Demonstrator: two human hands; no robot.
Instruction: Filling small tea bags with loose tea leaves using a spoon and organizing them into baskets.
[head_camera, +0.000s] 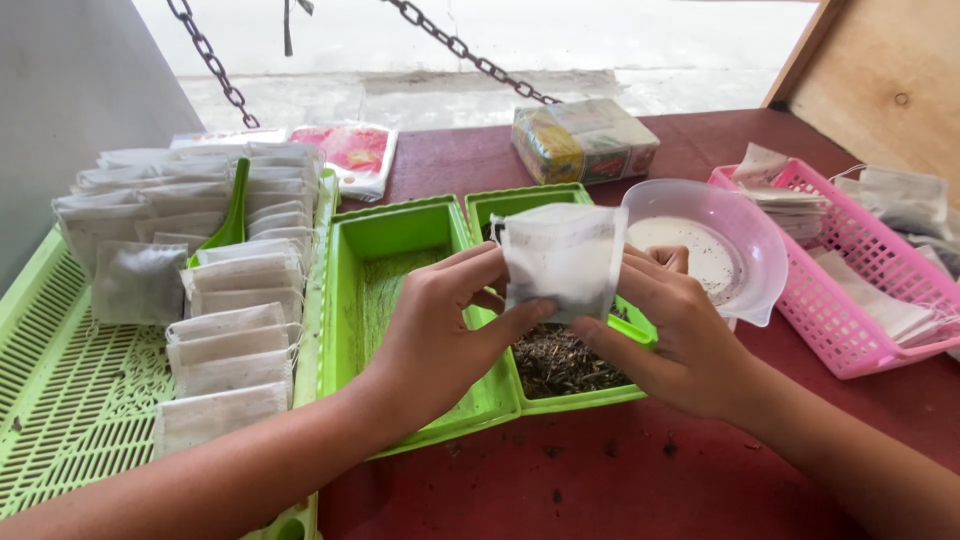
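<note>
left hand (440, 335): pinching the white bag (562, 262)'s left edge
right hand (680, 340): gripping its right side
below: green tray (400, 225), loose tea

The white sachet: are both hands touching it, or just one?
Touching, both. The head view shows the left hand pinching the white sachet at its left edge and the right hand gripping its lower right, above the green tray.

Both forearms reach in from below and meet mid-frame. The left hand (435, 325) and right hand (680, 335) face each other, raised, fingers and thumbs pinched closed, wrists bent slightly inward.
</note>
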